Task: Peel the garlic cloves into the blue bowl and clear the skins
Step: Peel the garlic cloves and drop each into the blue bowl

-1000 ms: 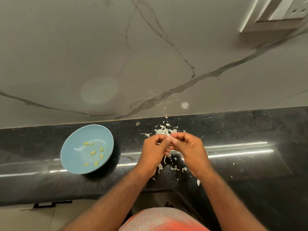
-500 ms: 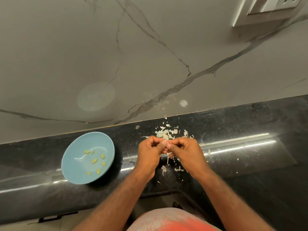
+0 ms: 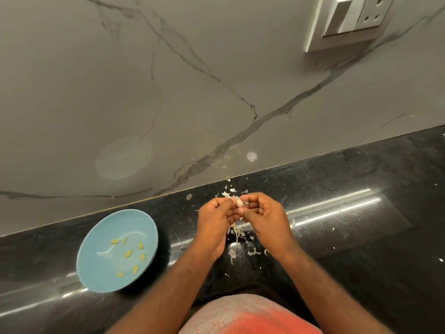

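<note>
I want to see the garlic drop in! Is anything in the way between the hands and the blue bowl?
Nothing visible is. The left hand and right hand pinch the garlic clove together. The blue bowl sits to their left, with only black counter between.

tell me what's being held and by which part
A garlic clove, pinched by the left hand on its left side and the right hand on its right.

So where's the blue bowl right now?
In the head view, the blue bowl sits on the black counter at lower left, just left of the left hand, which pinches a garlic clove. Peeled cloves lie in it.
</note>
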The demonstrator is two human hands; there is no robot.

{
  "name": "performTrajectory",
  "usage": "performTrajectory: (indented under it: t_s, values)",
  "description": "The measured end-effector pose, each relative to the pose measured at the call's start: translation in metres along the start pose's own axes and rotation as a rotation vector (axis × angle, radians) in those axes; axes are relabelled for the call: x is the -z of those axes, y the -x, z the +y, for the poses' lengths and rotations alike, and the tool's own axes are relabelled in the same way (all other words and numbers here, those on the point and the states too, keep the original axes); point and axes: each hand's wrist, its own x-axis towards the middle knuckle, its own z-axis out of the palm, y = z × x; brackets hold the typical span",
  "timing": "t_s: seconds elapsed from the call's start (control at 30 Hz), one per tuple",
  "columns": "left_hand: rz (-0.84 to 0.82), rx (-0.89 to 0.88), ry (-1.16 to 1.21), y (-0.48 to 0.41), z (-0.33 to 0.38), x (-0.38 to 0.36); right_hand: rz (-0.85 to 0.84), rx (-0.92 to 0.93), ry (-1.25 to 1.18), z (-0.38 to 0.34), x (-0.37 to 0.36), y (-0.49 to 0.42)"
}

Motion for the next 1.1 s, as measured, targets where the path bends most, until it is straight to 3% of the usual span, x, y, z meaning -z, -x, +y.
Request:
performTrajectory:
  t_s: [0.37, 0.73, 1.1]
  values:
    - [-0.066, -0.211, -0.307, 0.002, 0.009, 0.008, 0.026, 0.036, 0.129, -0.001, 0.001, -0.003]
    - [-0.084, -0.067, -0.138, 0.0, 0.011, 0.012, -0.006, 0.09, 0.158, -0.004, 0.001, -0.002]
    - [-0.033, -0.036, -0.258, -0.001, 0.008, 0.009, -0.029, 0.156, 0.4, 0.009, 0.003, -0.005]
